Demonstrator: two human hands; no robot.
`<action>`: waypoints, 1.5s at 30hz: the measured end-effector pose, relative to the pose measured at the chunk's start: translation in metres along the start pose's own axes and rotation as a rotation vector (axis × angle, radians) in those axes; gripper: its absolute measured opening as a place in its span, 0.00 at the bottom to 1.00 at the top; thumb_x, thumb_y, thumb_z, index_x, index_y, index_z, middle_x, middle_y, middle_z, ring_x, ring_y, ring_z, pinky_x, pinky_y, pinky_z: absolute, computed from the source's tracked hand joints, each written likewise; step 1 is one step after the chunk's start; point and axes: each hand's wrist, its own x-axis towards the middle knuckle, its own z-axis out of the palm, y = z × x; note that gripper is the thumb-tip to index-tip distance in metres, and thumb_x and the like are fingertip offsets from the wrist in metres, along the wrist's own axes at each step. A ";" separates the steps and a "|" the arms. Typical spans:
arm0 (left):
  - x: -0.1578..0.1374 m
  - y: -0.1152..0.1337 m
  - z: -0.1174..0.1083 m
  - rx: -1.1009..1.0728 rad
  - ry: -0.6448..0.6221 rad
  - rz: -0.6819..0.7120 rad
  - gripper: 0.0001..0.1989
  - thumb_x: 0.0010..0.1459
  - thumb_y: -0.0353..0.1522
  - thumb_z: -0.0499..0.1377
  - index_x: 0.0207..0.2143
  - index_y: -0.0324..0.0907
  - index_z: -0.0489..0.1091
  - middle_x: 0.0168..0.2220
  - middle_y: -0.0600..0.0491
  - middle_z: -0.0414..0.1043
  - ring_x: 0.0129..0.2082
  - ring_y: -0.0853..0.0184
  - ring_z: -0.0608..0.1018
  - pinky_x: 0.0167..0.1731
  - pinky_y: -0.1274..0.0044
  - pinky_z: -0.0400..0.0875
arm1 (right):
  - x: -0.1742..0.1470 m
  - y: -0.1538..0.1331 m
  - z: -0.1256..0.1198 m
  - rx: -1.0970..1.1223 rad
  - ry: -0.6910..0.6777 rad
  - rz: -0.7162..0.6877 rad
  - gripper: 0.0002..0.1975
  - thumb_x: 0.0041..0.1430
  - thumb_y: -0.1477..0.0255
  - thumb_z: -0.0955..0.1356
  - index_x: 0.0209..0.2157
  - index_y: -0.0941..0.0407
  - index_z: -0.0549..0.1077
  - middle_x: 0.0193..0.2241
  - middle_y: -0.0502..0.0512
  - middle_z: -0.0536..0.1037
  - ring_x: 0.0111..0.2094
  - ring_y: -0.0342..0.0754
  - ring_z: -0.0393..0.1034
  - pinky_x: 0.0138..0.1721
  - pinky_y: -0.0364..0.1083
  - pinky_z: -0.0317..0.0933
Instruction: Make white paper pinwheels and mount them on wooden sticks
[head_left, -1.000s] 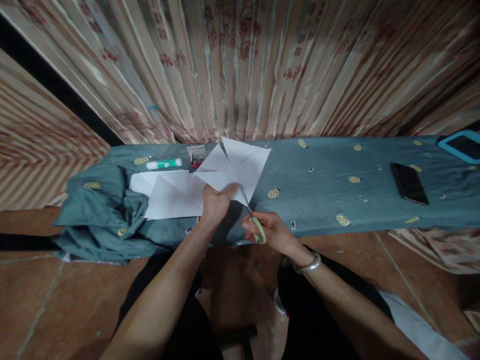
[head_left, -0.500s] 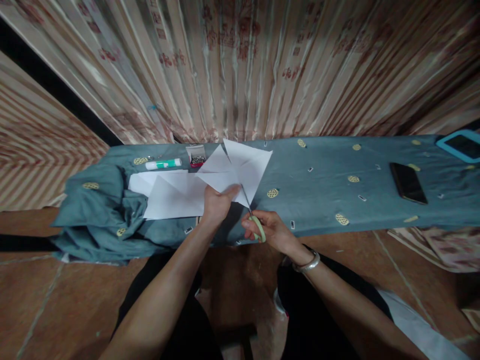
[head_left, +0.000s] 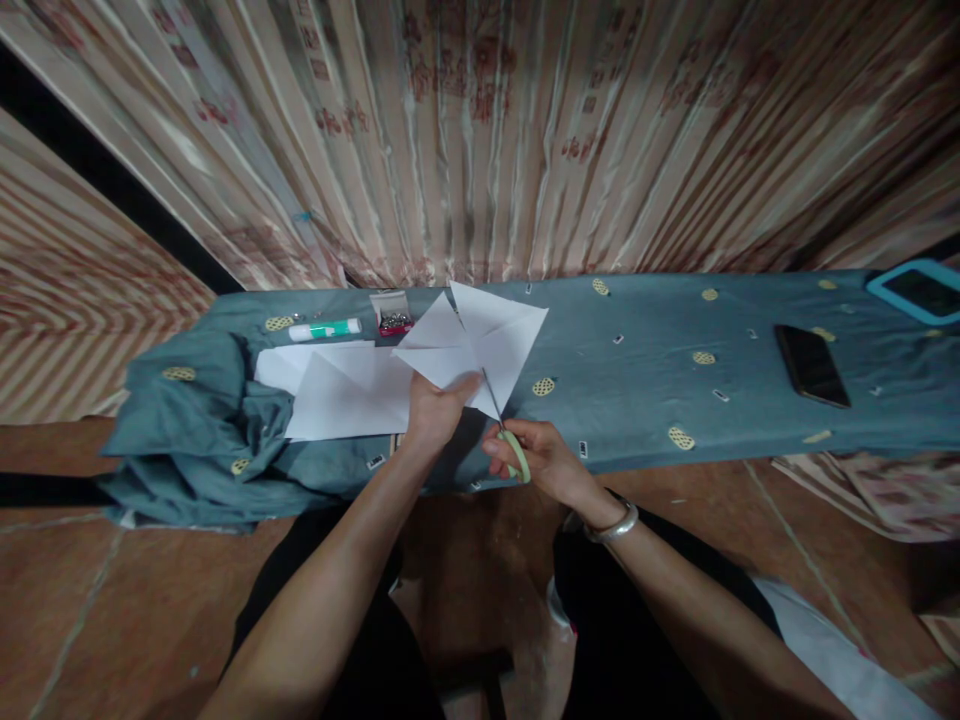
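A white sheet of paper (head_left: 504,335), slit into pointed flaps, is pinched in my left hand (head_left: 437,405) with the thumb on top. My right hand (head_left: 536,455) grips the scissors (head_left: 516,455) by their light green handles. Their blades reach up against the lower edge of the held paper; how far they are parted is too small to tell. More white paper (head_left: 349,395) lies flat to the left, beneath and beside my left hand. My left fingers are hidden under the held sheet.
A green and white glue stick (head_left: 325,329) and a small open box of metal pins (head_left: 394,318) lie behind the papers. A black phone (head_left: 812,365) and a blue-framed device (head_left: 919,292) are at the right on the teal cloth (head_left: 637,400). A pleated curtain (head_left: 480,140) hangs behind.
The held paper has shifted very slightly right and down. Both hands keep their grip and have hardly moved; the whole view has drifted a little.
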 end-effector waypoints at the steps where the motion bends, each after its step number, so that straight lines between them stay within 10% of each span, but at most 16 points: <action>1: 0.000 0.001 0.000 0.003 0.002 -0.001 0.16 0.36 0.34 0.67 0.30 0.37 0.73 0.34 0.47 0.78 0.34 0.61 0.77 0.38 0.70 0.72 | 0.000 0.000 0.000 -0.003 0.001 -0.002 0.18 0.46 0.55 0.73 0.27 0.56 0.73 0.18 0.48 0.73 0.20 0.40 0.66 0.22 0.40 0.60; 45: -0.003 -0.011 -0.001 0.083 -0.072 0.068 0.15 0.39 0.35 0.67 0.31 0.37 0.72 0.33 0.48 0.75 0.33 0.62 0.75 0.35 0.70 0.72 | 0.003 0.001 -0.004 -0.032 0.033 -0.040 0.18 0.47 0.54 0.73 0.26 0.56 0.73 0.19 0.47 0.74 0.19 0.39 0.65 0.21 0.40 0.57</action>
